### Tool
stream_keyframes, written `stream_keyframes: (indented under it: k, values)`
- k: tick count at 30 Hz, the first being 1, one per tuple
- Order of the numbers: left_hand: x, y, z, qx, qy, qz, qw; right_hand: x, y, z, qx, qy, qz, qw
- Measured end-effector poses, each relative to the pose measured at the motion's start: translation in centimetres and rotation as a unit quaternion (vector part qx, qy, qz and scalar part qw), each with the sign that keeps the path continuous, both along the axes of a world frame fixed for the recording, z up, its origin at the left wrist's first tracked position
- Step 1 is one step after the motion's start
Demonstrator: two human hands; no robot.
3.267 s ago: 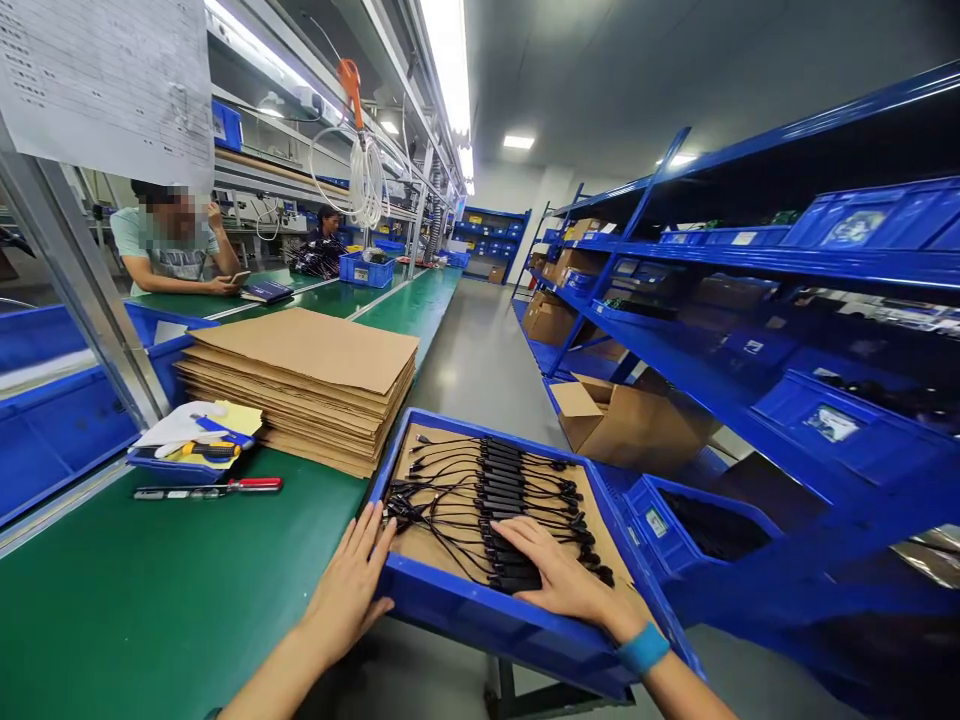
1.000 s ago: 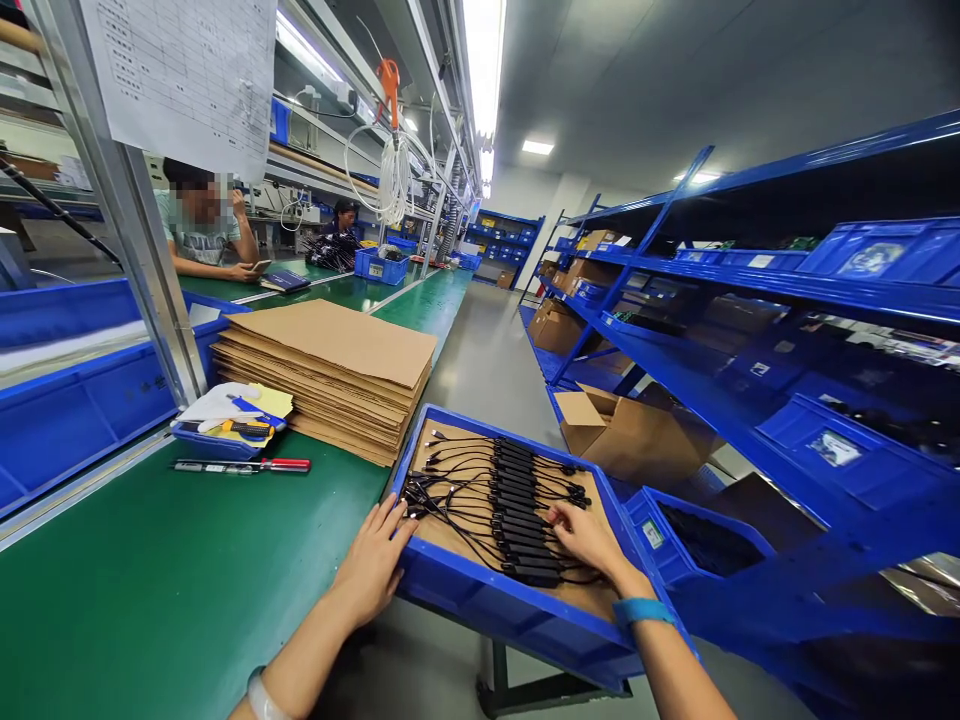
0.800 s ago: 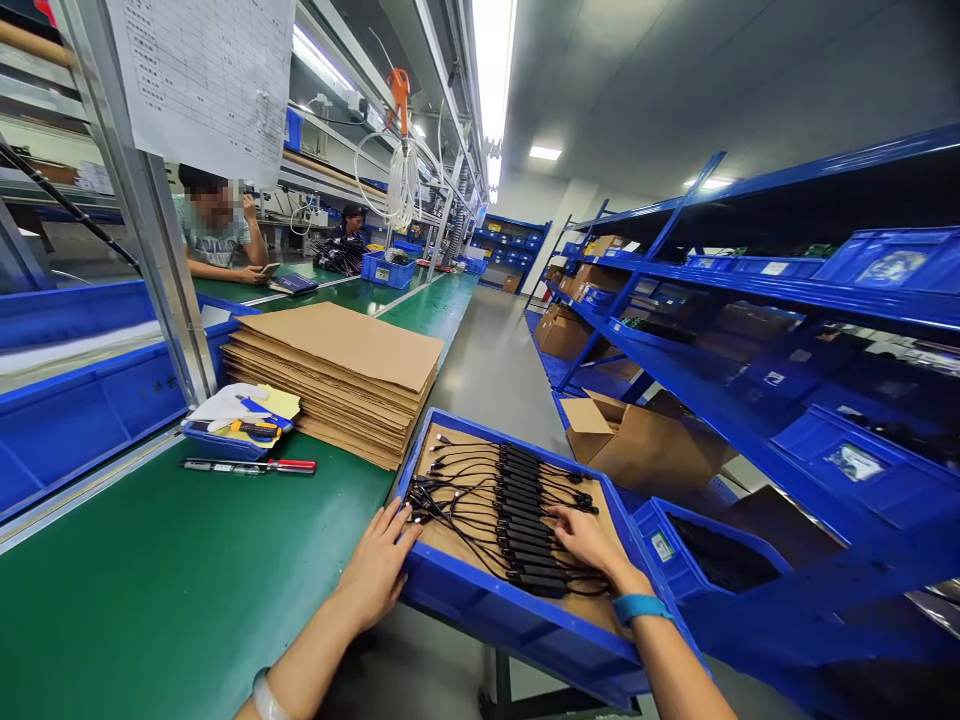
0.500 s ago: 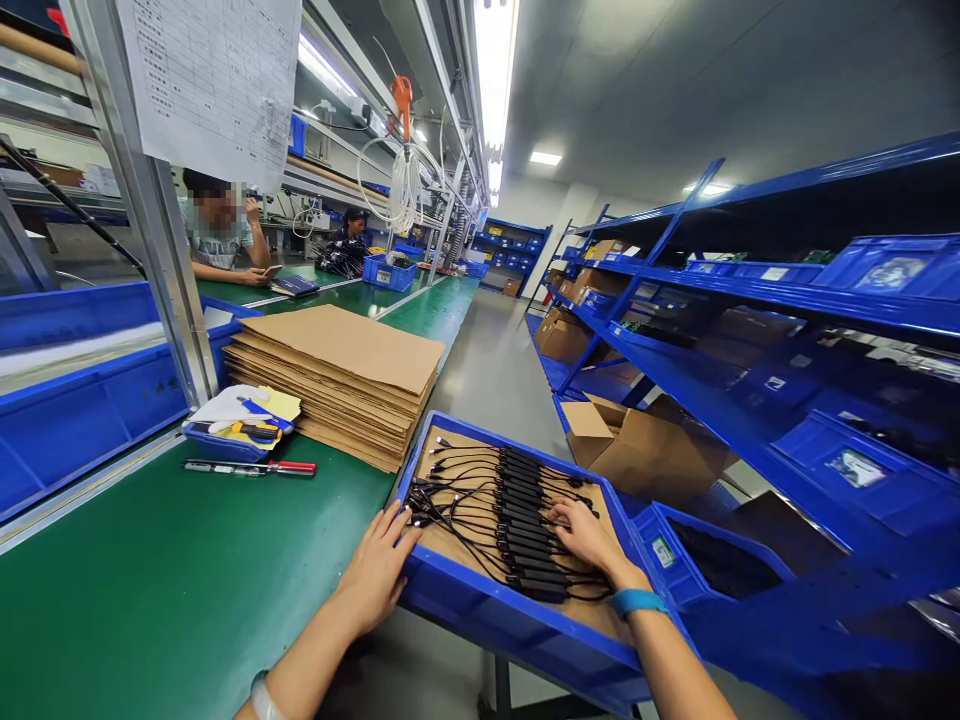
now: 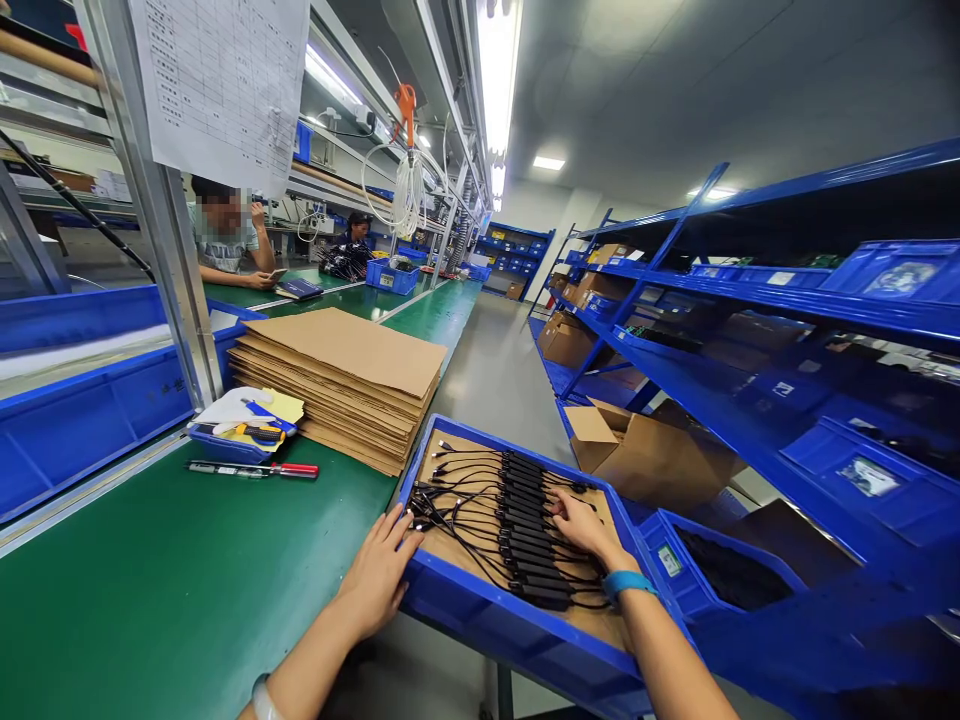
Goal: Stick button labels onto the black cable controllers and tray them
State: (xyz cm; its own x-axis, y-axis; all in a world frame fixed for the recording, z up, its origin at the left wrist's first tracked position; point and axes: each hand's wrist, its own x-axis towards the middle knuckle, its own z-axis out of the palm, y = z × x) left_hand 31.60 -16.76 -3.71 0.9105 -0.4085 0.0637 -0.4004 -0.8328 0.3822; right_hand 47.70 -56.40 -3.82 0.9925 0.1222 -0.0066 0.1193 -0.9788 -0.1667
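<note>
A blue plastic bin (image 5: 525,628) holds a row of black cables with box-shaped modules (image 5: 523,515) laid side by side on brown cardboard (image 5: 457,545). Thin leads with small plugs fan out to the left of the modules. My left hand (image 5: 379,570) rests on the bin's left rim, fingers stretched out and holding nothing. Inside the bin, my right hand (image 5: 579,522) is at the right ends of the modules, its fingers bent and closed on a black cable; the fingertips are partly hidden.
Left of the bin, a stack of cardboard sheets (image 5: 337,370) stands on the green workbench (image 5: 172,580). Near it are a small tool tray (image 5: 232,447) and a red-and-black pen-shaped tool (image 5: 255,469). Blue shelving (image 5: 675,350) lines the right. A person (image 5: 232,240) sits across the bench.
The right hand has shifted slightly up and left along the row of modules. My left hand stays on the rim. The view has moved a little.
</note>
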Motion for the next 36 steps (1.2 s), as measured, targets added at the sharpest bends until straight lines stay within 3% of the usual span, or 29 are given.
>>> stream_keyframes:
  k: [14,22,31,36]
  values:
    - [-0.4,-0.1,0.5,-0.004,0.006,0.002,1.0,1.8,-0.5,-0.5,-0.04,-0.031,0.025,0.998]
    - [-0.1,-0.1,-0.1,-0.017,-0.005,0.002,1.0,3.3,-0.6,-0.2,-0.025,-0.022,0.015,0.999]
    - [-0.3,0.0,0.1,-0.034,0.008,0.0,0.999,5.5,1.0,0.1,0.002,-0.03,-0.025,0.999]
    - [-0.3,0.0,0.2,-0.042,0.009,0.003,0.999,5.4,1.9,1.3,0.011,-0.02,-0.021,1.0]
